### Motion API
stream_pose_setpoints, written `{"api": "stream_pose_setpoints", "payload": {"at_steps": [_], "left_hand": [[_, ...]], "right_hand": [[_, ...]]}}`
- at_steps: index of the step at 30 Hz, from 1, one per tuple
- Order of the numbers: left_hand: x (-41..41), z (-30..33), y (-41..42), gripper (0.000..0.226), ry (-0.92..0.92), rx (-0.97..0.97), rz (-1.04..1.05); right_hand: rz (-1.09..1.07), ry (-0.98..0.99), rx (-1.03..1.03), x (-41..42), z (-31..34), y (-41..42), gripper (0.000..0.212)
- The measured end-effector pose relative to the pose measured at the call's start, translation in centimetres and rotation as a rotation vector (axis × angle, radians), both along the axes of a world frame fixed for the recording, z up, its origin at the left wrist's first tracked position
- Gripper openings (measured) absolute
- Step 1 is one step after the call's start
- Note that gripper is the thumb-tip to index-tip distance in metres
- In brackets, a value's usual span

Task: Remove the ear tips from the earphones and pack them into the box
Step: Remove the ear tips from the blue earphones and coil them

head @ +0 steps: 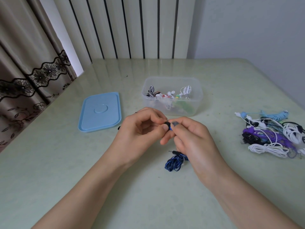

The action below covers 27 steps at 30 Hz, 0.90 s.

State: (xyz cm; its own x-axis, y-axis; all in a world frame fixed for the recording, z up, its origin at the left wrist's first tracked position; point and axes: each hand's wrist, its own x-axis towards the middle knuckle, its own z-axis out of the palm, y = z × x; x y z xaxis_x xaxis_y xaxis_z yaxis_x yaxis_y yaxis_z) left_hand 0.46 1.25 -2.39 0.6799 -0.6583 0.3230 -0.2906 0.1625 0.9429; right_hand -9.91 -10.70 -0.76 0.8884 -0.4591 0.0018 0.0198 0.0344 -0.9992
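Note:
My left hand (143, 128) pinches a black ear tip (167, 125) on a blue earbud (170, 128), just above the table's middle. My right hand (189, 136) grips that earbud from the other side. The blue earphone's coiled cable (175, 161) and its jack plug (173, 152) hang down to the table below my right hand. A clear plastic box (196, 98) stands just beyond my hands with several coiled earphones inside it.
The box's light blue lid (100, 111) lies flat to the left of the box. A pile of tangled earphones (270, 134), white, purple, black and light blue, lies at the right edge. A small black item (119, 128) lies by the lid's near corner.

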Motion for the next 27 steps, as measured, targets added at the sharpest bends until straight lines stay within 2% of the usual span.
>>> {"api": "stream_pose_setpoints", "payload": {"at_steps": [11,21,25,27], "left_hand": [[-0.3,0.5,0.2,0.013,-0.104,0.079,-0.01],[-1.2,0.4,-0.5,0.017,0.31,-0.052,-0.039],[-1.9,1.0,-0.8,0.037,0.436,-0.086,-0.014],[-2.0,1.0,-0.9,0.037,0.52,-0.074,0.035]], "right_hand": [[-0.008,0.04,-0.061,0.2,-0.4,0.3,0.027],[0.004,-0.035,-0.131,0.1,-0.9,0.4,0.021],[0.007,-0.041,-0.149,0.2,-0.9,0.6,0.022],[0.009,-0.028,-0.156,0.2,-0.9,0.7,0.022]]}}
